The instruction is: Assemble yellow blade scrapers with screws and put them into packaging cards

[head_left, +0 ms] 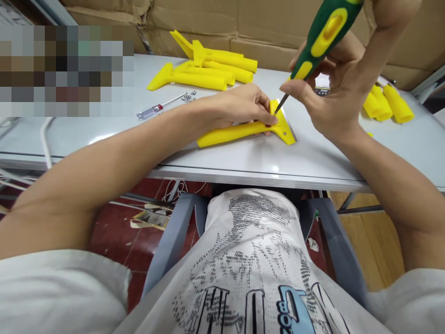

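My left hand (245, 107) is closed on a yellow scraper (236, 133) that lies on the white table, its thumb and fingers at the neck of the wide head. A metal blade edge shows along the head's right side, with a screw in its lower part. In my right hand (333, 88) is a green and yellow screwdriver (325, 37), tilted, its handle rising toward the top of the view. Its tip meets the upper part of the scraper head, close to my left fingertips.
Several yellow scraper bodies (208, 69) lie at the back of the table (114, 102). Left of my hands are a clear-handled screwdriver (150, 112) and small screws (188, 97). More yellow handles (385, 104) sit at the right. Cardboard (215, 23) stands behind.
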`<state>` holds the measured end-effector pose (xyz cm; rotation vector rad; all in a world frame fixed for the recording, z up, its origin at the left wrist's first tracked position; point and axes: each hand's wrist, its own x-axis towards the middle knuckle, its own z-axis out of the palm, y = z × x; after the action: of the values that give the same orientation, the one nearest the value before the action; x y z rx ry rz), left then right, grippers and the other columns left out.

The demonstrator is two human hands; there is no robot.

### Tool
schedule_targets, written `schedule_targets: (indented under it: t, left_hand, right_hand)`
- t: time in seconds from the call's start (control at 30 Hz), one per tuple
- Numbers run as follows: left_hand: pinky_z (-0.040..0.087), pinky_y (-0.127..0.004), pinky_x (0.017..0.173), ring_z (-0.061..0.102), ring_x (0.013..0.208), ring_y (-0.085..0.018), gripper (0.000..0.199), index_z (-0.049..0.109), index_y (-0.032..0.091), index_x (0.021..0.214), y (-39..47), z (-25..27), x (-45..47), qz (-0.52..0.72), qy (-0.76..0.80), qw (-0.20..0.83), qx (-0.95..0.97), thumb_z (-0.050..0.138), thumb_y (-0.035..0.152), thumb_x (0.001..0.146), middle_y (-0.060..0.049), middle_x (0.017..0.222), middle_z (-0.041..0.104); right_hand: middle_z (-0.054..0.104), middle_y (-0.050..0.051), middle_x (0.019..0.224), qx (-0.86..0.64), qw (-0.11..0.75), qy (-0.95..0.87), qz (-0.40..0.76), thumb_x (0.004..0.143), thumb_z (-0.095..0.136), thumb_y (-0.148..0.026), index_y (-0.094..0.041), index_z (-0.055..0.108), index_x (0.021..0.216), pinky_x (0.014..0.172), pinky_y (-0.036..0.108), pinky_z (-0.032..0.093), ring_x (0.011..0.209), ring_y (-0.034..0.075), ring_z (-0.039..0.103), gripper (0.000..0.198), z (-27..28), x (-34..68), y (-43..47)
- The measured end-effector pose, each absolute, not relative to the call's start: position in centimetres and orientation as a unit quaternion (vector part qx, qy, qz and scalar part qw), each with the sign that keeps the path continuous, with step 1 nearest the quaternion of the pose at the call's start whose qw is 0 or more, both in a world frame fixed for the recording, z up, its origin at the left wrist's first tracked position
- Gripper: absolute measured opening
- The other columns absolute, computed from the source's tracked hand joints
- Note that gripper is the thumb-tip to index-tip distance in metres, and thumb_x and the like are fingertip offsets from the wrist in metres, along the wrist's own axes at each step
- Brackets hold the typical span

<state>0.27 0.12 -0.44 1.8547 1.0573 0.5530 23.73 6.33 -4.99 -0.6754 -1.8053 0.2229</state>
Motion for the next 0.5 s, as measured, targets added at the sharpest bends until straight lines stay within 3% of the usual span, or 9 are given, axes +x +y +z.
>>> schedule_targets:
  t: [0.07,0.13,0.23,0.33,0.43,0.5]
  left_hand:
    - [0.056,-0.037,0.092,0.075,0.096,-0.024,0.017,0.077,0.020,0.079,0.2,-0.5,0.2,0.225,0.429,0.446,0.753,0.094,0.023,0.082,-0.006,0.085,0.079]
    - [0.056,-0.037,0.090,0.075,0.092,-0.023,0.016,0.078,0.020,0.080,0.2,-0.6,0.3,0.226,0.427,0.448,0.752,0.093,0.023,0.083,-0.006,0.086,0.080]
    - [0.057,-0.036,0.090,0.077,0.091,-0.022,0.017,0.079,0.019,0.082,0.2,-0.6,0.3,0.221,0.426,0.465,0.744,0.095,0.023,0.081,-0.006,0.084,0.080]
    - [0.058,-0.036,0.093,0.078,0.093,-0.023,0.018,0.080,0.020,0.084,0.2,-0.5,0.3,0.214,0.427,0.471,0.741,0.097,0.024,0.079,-0.006,0.083,0.080]
    - [0.058,-0.036,0.094,0.078,0.094,-0.023,0.019,0.079,0.020,0.084,0.2,-0.6,0.3,0.220,0.423,0.468,0.744,0.097,0.024,0.078,-0.005,0.085,0.081]
    - [0.058,-0.035,0.093,0.078,0.094,-0.022,0.020,0.078,0.021,0.083,0.3,-0.6,0.3,0.223,0.418,0.470,0.745,0.097,0.025,0.078,-0.005,0.087,0.082]
  right_hand:
    - [0.071,-0.002,0.110,-0.254,0.642,-0.723,-0.006,0.066,0.079,-0.105,-0.036,0.014,0.175,0.060,0.034,0.061,0.085,0.018,0.075,0.145,-6.3,24.1,8.5]
    - [0.071,-0.001,0.115,-0.224,0.652,-0.721,-0.076,0.063,0.070,-0.111,-0.033,0.025,0.174,0.058,0.031,0.058,0.079,0.015,0.075,0.142,-6.9,24.3,9.7]
    - [0.070,-0.003,0.109,-0.204,0.622,-0.747,-0.113,0.085,0.059,-0.105,-0.035,0.051,0.162,0.066,0.031,0.062,0.083,0.014,0.079,0.105,-6.3,24.3,8.5]
    - [0.069,-0.004,0.095,-0.225,0.592,-0.763,-0.134,0.101,0.056,-0.091,-0.033,0.072,0.132,0.073,0.032,0.067,0.084,0.015,0.080,0.068,-4.8,24.0,5.5]
    - [0.070,-0.001,0.094,-0.263,0.575,-0.767,-0.107,0.100,0.062,-0.087,-0.029,0.074,0.117,0.076,0.036,0.070,0.085,0.017,0.078,0.062,-4.1,24.0,3.6]
    - [0.070,0.001,0.095,-0.276,0.574,-0.771,-0.015,0.096,0.067,-0.089,-0.027,0.073,0.121,0.080,0.041,0.072,0.091,0.020,0.078,0.068,-4.1,24.1,3.5]
